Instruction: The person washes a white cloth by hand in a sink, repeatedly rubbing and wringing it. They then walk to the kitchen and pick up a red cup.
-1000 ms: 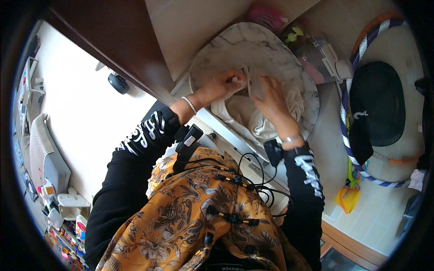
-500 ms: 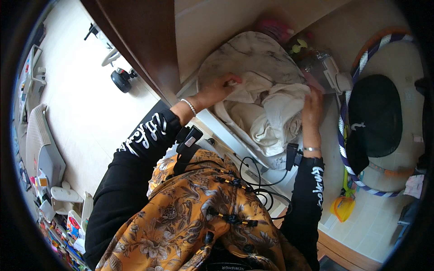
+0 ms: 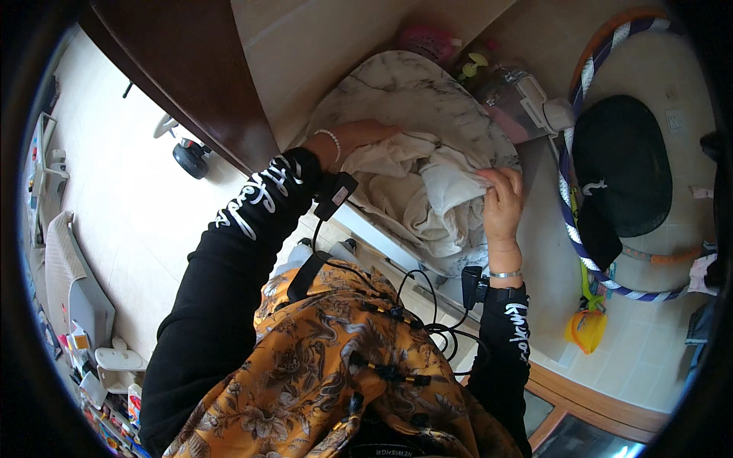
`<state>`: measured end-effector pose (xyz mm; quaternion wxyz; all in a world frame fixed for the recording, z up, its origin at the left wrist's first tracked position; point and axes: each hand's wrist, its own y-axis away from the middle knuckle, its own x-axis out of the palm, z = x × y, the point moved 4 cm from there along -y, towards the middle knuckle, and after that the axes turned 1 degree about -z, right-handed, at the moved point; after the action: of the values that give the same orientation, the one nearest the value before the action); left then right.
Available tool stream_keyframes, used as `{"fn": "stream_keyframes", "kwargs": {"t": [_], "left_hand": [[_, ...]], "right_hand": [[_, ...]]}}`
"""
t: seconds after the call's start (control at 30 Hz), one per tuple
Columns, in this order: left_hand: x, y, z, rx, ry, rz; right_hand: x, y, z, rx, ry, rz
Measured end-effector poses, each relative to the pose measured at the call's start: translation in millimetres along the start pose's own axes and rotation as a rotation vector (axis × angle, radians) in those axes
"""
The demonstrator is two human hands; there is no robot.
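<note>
A crumpled off-white cloth (image 3: 416, 206) lies heaped on a marble-patterned top (image 3: 405, 88). My left hand (image 3: 368, 133) reaches over the heap's far left edge, beside a raised fold. Its fingertips are partly hidden at the cloth, so their grip does not show. On the right side of the heap, my right hand (image 3: 504, 200) is closed, with thumb and fingers pinching the cloth's edge. The middle of the heap lies loose and wrinkled between the two hands.
A clear plastic container with a white handle (image 3: 538, 107) stands behind the top's right side. Beyond it, a striped hoop (image 3: 569, 164) surrounds a black oval item (image 3: 626, 168). A yellow toy scoop (image 3: 586, 330) lies lower right. A dark wooden panel (image 3: 187, 69) rises at left.
The view has shifted slightly. My left hand has stretched farther over the cloth's far edge, from a closed pose. My right hand has drawn nearer along the right edge, with its fingers now showing.
</note>
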<state>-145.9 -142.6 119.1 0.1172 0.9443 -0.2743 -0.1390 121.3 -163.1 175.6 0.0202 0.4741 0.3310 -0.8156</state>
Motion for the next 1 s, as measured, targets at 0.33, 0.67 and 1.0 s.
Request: {"fn": "stream_keyframes", "kwargs": {"t": [0.33,0.67,1.0], "left_hand": [[-4,10,1,-0.168,0.771,-0.15],[20,-19,61,-0.061,0.539,-0.133],[11,-16,43,0.08,0.845,-0.258]], "right_hand": [[35,-19,1,0.082,-0.213,0.031],[74,-31,0,0.118,-0.346,0.138],[82,-27,24,-0.068,-0.324,0.205]]}}
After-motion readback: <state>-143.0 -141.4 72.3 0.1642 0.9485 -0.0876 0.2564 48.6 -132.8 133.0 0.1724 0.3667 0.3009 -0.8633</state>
